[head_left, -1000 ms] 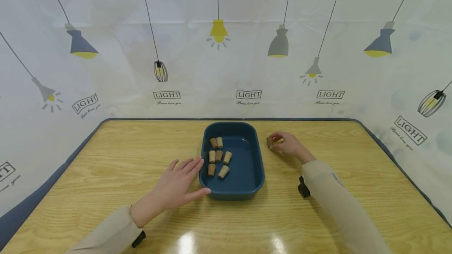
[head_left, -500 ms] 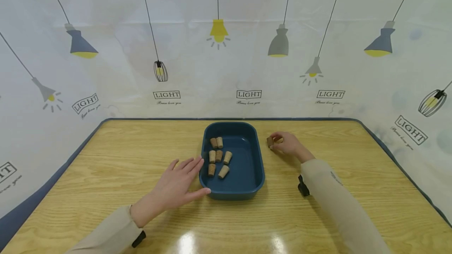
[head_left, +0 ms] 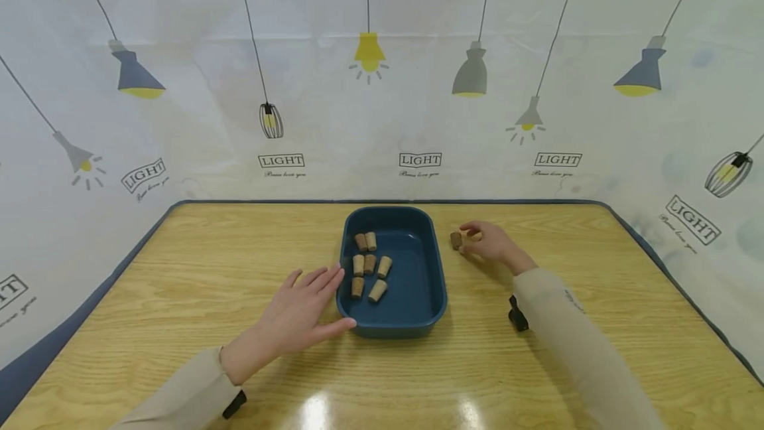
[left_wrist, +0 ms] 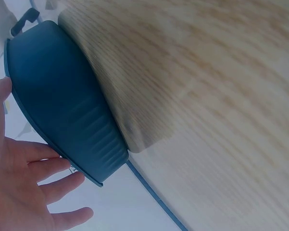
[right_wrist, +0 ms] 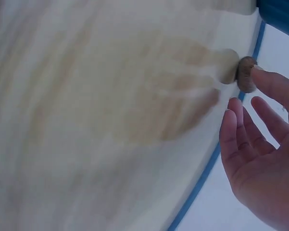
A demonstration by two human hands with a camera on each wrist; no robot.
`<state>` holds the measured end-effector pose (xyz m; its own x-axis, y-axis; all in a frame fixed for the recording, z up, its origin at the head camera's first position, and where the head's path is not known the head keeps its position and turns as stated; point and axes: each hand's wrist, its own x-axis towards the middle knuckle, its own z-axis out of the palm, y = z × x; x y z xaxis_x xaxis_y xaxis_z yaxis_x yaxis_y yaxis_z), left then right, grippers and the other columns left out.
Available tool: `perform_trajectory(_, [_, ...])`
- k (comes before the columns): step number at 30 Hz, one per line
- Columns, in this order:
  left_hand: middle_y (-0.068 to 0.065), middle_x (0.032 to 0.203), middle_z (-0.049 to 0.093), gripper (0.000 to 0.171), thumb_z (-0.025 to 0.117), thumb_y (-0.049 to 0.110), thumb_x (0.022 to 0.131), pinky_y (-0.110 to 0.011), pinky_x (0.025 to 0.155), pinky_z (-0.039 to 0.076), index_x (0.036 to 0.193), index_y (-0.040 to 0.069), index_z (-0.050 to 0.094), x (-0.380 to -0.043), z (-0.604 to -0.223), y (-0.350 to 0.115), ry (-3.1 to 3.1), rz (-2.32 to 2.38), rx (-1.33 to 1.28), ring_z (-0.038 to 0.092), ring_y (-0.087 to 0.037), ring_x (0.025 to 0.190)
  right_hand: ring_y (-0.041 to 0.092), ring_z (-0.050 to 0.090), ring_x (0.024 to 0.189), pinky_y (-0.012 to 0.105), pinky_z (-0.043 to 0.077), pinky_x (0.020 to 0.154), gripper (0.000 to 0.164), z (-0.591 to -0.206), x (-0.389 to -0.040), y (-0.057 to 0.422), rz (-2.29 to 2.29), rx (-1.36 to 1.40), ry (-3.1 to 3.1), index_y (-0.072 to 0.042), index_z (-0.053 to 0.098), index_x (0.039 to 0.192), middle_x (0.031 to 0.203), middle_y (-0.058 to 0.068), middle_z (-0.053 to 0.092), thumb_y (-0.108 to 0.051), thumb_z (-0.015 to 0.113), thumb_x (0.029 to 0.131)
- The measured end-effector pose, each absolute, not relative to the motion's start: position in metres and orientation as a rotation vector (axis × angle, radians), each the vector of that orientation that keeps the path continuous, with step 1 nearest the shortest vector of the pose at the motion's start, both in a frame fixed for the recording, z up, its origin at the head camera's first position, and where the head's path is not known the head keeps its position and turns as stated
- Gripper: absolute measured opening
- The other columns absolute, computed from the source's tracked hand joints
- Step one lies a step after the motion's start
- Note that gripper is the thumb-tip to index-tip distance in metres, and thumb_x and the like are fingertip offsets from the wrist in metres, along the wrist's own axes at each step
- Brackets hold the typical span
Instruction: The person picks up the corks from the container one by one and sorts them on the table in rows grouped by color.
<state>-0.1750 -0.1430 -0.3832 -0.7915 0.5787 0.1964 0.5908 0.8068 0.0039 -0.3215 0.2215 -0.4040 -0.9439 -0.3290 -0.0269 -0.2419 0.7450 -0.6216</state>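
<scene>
A cork stopper [head_left: 456, 240] stands on the table just right of a dark blue plastic basin [head_left: 444, 297]. My right hand [head_left: 491, 243] is beside that cork with its fingers spread from the thumb. In the right wrist view the thumb tip overlaps the cork [right_wrist: 246, 74], and whether they touch I cannot tell. My left hand [head_left: 295, 314] has its fingers extended, their tips and the thumb at the basin's left rim. Several tapered corks [head_left: 370, 264] lie in the basin's left half. The left wrist view has the basin's outer wall [left_wrist: 67, 96] beside the left fingers.
The wooden table [head_left: 239, 237] has a dark blue edge at its back and sides. Behind it hangs a white backdrop [head_left: 334, 138] printed with lamps. A black wrist strap piece [head_left: 518, 314] shows under the right sleeve.
My right hand has let go of the cork and drawn slightly to the right. The cork stays on the table, and the left hand and basin have not moved.
</scene>
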Motion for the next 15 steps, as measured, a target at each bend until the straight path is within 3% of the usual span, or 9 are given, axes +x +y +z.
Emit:
perform_trajectory(5, [-0.008, 0.137, 0.034, 0.083, 0.031, 0.068, 0.081, -0.052, 0.095, 0.023, 0.135, 0.006, 0.037, -0.174, -0.383, -0.143, -2.807, -0.104, -0.919, 0.033, -0.025, 0.122, 0.036, 0.053, 0.09, 0.042, 0.044, 0.073, 0.045, -0.39, -0.324, 0.22, -0.973, -0.54, 2.859, 0.005, 0.048, 0.121, 0.113, 0.026, 0.049, -0.013, 0.061, 0.082])
perform_trajectory(15, [-0.007, 0.137, 0.035, 0.083, 0.031, 0.069, 0.08, -0.052, 0.094, 0.024, 0.135, 0.006, 0.038, -0.176, -0.382, -0.143, -2.804, -0.092, -0.922, 0.034, -0.025, 0.121, 0.035, 0.047, 0.103, 0.044, 0.039, 0.083, 0.042, -0.345, -0.328, 0.189, -1.011, -0.666, 2.857, 0.005, 0.049, 0.12, 0.115, 0.022, 0.05, -0.012, 0.06, 0.083])
